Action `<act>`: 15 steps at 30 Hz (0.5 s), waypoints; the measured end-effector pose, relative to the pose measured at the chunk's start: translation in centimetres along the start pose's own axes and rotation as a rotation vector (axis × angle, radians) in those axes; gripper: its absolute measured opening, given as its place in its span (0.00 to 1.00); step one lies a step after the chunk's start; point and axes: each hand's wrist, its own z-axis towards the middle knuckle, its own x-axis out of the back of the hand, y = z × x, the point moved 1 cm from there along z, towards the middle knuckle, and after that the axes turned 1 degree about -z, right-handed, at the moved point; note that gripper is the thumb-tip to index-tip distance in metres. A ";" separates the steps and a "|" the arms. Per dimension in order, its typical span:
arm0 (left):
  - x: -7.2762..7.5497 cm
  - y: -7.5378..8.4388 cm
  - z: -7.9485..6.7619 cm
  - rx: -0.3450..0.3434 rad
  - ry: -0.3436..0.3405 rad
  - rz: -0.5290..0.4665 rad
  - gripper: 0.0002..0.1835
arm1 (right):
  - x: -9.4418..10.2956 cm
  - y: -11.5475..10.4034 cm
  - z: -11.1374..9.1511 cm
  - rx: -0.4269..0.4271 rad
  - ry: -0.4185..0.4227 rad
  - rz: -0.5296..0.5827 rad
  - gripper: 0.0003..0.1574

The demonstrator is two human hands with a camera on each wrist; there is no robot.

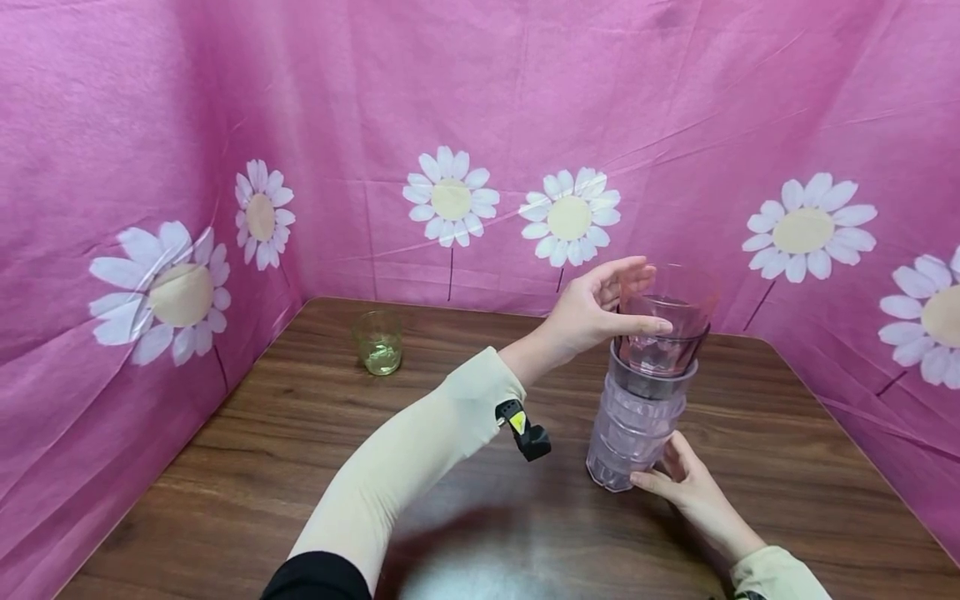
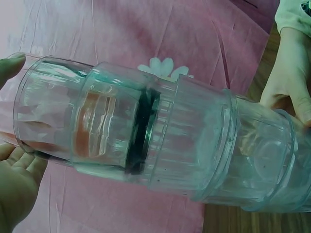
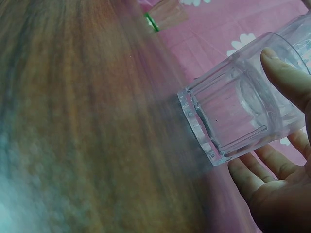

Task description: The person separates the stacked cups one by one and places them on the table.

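Observation:
A tall stack of nested see-through cups leans slightly on the right side of the table. At its top is a pink cup point(image 1: 663, 350), set in a dark grey cup point(image 1: 654, 383); several clear cups point(image 1: 630, 429) make up the lower part. My left hand point(image 1: 592, 308) holds the pink cup near its rim, thumb across the front and fingers at the far side. Low on the stack, my right hand point(image 1: 693, 492) grips the bottom clear cup point(image 3: 228, 111) between thumb and fingers. Whether the base touches the table cannot be told.
A green cup point(image 1: 381, 343) stands alone at the back left of the brown wooden table point(image 1: 300, 467). Pink cloth point(image 1: 360, 100) printed with white daisies hangs around the table's back and sides. A small black camera point(image 1: 525, 429) is strapped to the left wrist.

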 end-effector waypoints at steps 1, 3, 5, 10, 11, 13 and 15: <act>0.0 0.0 0.0 -0.001 0.004 0.002 0.42 | 0.0 0.0 0.0 0.003 -0.001 0.000 0.47; 0.0 0.1 0.0 -0.001 0.010 0.009 0.41 | 0.0 0.0 0.1 0.006 -0.001 -0.001 0.48; 0.0 0.1 0.0 0.000 0.010 0.015 0.41 | 0.0 0.0 0.1 0.005 -0.001 0.000 0.48; 0.2 0.1 0.0 -0.004 0.023 0.047 0.41 | 0.0 -0.1 0.1 -0.005 0.001 -0.002 0.48; 0.2 0.1 0.0 -0.009 0.026 0.059 0.41 | 0.0 -0.1 0.1 -0.005 0.001 -0.002 0.48; 0.2 0.0 0.0 -0.019 0.027 0.081 0.42 | 0.0 -0.1 0.1 -0.002 0.000 0.000 0.48; 0.1 0.0 0.0 -0.027 0.022 0.104 0.42 | 0.0 0.0 0.1 0.003 -0.001 0.000 0.48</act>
